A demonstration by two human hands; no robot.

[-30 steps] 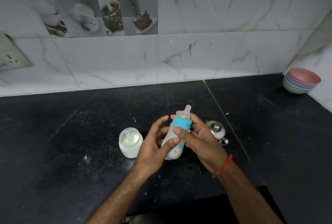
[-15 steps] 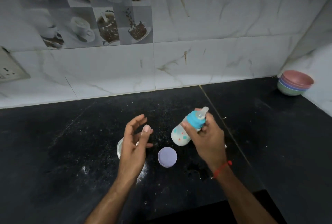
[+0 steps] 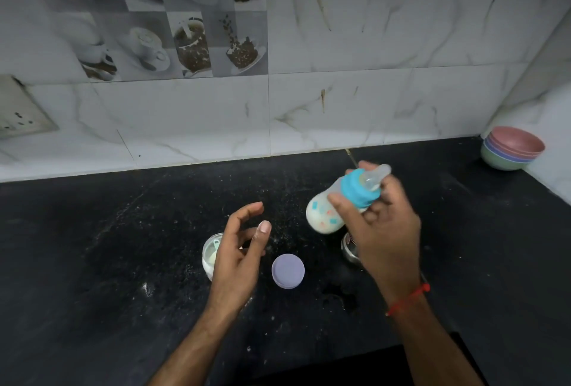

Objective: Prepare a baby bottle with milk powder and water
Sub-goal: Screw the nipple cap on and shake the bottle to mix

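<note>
Item: baby bottle, capped with a blue collar and clear teat, white milk inside. You held it off the black counter in your right hand, fingers curled round the collar and neck. Its long axis lay tilted, teat up and to the right, base down and to the left, toward your other hand.

Item: left hand. It held nothing, fingers loosely spread, hovering apart from the bottle and in front of the open powder jar, scoop inside.

Item: lilac lid, flat on the counter between your hands. A steel vessel sat partly hidden behind your right wrist. Stacked bowls stood in the far right corner, well apart.

Relation to note: the bottle's base pointed toward your free left hand, but your right hand alone had it; any shake looked to turn on that grip.

Change: a second before, both your hands had clasped the bottle, standing nearly upright; half a second before, your left had already let go. Since then the tilt held much the same.
</note>
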